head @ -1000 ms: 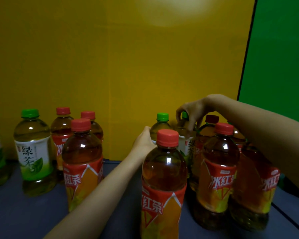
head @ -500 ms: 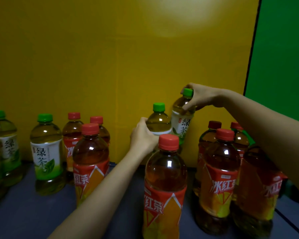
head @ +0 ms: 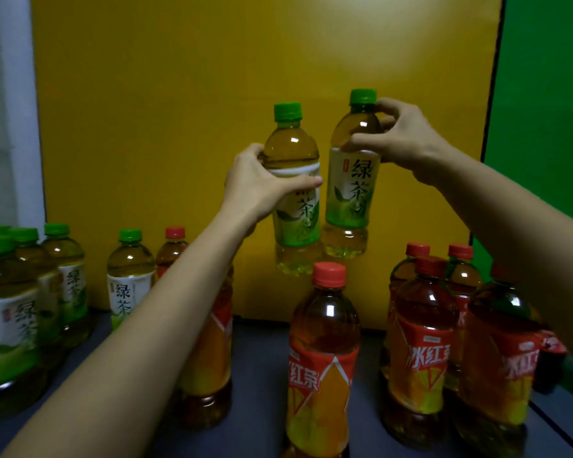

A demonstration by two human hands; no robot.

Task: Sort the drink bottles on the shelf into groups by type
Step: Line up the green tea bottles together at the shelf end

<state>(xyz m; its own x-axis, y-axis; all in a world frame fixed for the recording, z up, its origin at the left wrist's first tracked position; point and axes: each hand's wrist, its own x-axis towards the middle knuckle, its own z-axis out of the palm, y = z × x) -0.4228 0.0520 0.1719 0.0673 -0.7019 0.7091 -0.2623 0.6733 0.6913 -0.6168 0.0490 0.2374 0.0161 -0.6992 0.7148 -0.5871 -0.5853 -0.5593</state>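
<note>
Two green-capped green tea bottles hang in the air before the yellow back wall. My left hand [head: 262, 186] grips one green tea bottle [head: 295, 226] round its upper body. My right hand [head: 401, 140] holds the other green tea bottle [head: 348, 200] by its neck and shoulder. Below them stands a red-capped iced tea bottle [head: 321, 358] near the front. Several more red-capped iced tea bottles [head: 420, 345] crowd the right side. Several green tea bottles [head: 10, 319] stand grouped at the left, one more [head: 129, 279] beside them.
Two red-capped bottles [head: 209, 358] stand partly hidden behind my left forearm. The dark shelf surface [head: 258, 391] carries everything. A yellow panel [head: 212, 94] closes the back, a green panel [head: 543, 127] the right side.
Both hands have lifted their green tea bottles up off the shelf, well above the red-capped ones. The view has shifted left, showing more green tea bottles there.
</note>
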